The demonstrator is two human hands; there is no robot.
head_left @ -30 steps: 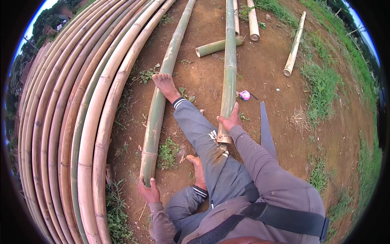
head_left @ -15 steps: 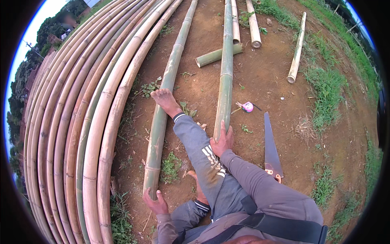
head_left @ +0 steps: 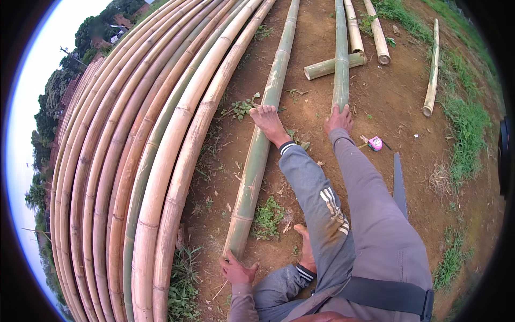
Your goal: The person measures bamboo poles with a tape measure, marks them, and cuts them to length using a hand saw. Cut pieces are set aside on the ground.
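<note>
A long green bamboo pole (head_left: 260, 161) lies on the soil in front of me, with my bare left foot (head_left: 270, 124) planted across it. My left hand (head_left: 238, 268) cups this pole's near end, fingers on its left edge and thumb spread to the right. Ahead and to the right, my right arm is stretched out. My right hand (head_left: 339, 119) grips the near end of a second green bamboo pole (head_left: 341, 59) from above. That pole crosses over a short cut bamboo piece (head_left: 322, 68). The underside of both grips is hidden.
A row of long bamboo poles (head_left: 150, 214) fills the left side. Right of my arm lie a pink tape measure (head_left: 375, 143) and a saw (head_left: 399, 188), its handle hidden by my sleeve. Shorter bamboo lengths (head_left: 379, 37) and a lone pole (head_left: 432, 70) lie farther off, near grass (head_left: 464, 139).
My right arm has straightened, and the right-hand pole has slid away from me over the short piece. The left hand stays at its pole's end. The view has swung left.
</note>
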